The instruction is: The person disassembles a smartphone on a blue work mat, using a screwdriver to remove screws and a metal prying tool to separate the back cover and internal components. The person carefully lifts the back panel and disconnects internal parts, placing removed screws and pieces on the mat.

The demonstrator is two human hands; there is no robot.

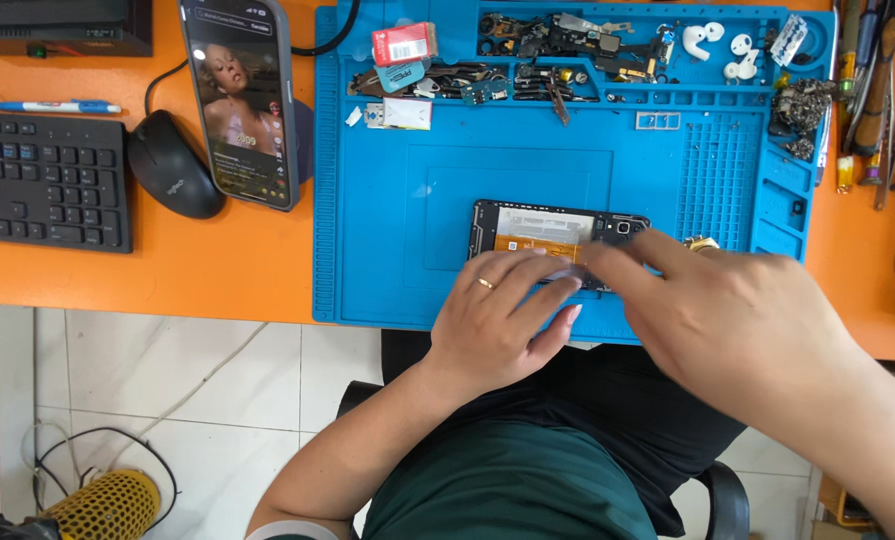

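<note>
Left hand (503, 315): lower centre of the frame, fingers spread flat and pressing on the near edge of the opened phone; a ring on one finger; nothing clasped.
Right hand (738, 310): lower right, reaching in over the phone's right end, fingertips pinched together; whether they grip anything I cannot tell, the spot is blurred.
Opened phone (548, 232): centre of the frame, lying flat on the blue mat, back cover off, insides showing.
Blue mat (388, 200): on the orange bench (118, 275), its upper trays full of small parts.
Second phone (243, 100): upper left, screen lit, propped beside the mouse (173, 165).
Keyboard (43, 180): far left.
Tools (883, 90): upper right edge.
</note>
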